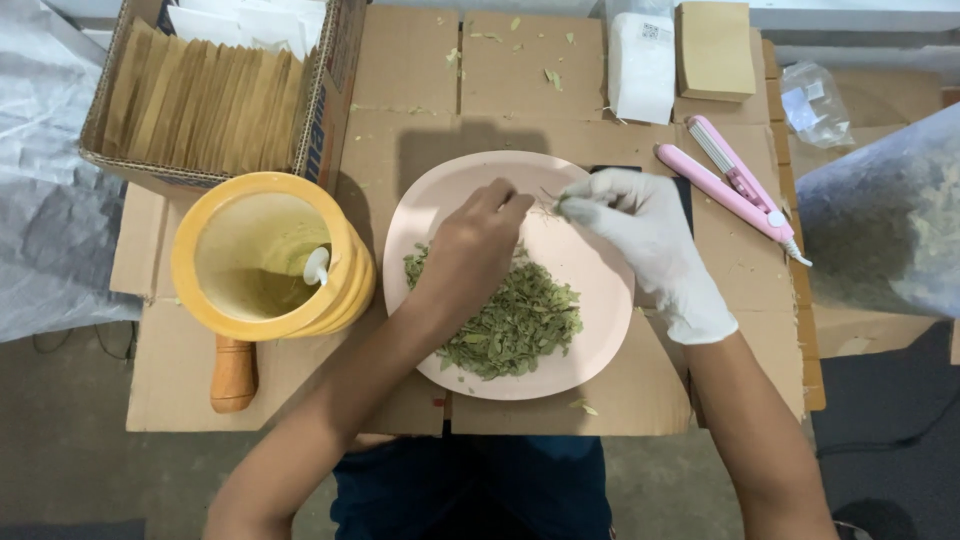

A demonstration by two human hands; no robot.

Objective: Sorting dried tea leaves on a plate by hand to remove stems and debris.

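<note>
Dried leaves (515, 325) heaped on pink plate (600, 290); light, brittle, crumbly. L hand (470, 250) bare, R hand (640, 225) gloved, both pinched shut on thin stem (547, 204) above plate. Grip by stem, gently.

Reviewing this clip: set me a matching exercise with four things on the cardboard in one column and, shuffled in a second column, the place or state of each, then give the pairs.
Things:
1. pink plate
2. yellow mortar
3. pink sealer
4. cardboard box

Places or states:
A. far left corner, filled with brown packets
B. right of the plate, lying open
C. middle, holding dried green leaves
D. left of the plate, white spoon inside

Pairs: 1-C, 2-D, 3-B, 4-A
</note>
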